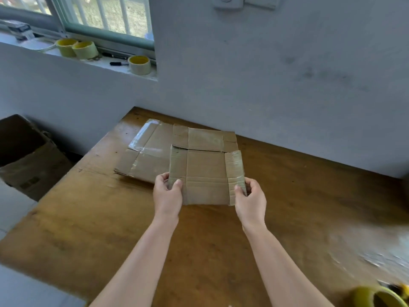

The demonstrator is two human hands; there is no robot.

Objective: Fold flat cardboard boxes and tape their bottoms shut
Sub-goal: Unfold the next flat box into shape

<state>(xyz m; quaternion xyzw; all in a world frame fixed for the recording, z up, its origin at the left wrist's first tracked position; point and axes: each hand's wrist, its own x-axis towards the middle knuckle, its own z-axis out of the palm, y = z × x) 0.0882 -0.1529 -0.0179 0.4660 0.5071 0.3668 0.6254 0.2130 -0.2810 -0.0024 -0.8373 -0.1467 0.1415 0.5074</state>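
My left hand [167,193] grips the near left edge of a flat cardboard box [207,176]. The thumb lies on top and the fingers [162,176] are curled round the left flap. My right hand [251,197] pinches the near right flap the same way, thumb on top, the other fingers tucked behind the edge. The box sits between my hands above the middle of the wooden desk [88,218]. Its far end reaches over two more flat boxes [146,151] lying on the desk by the far wall. A roll of tape [376,298] sits at the near right corner, and three tape rolls [76,48] stand on the windowsill [106,63], far left.
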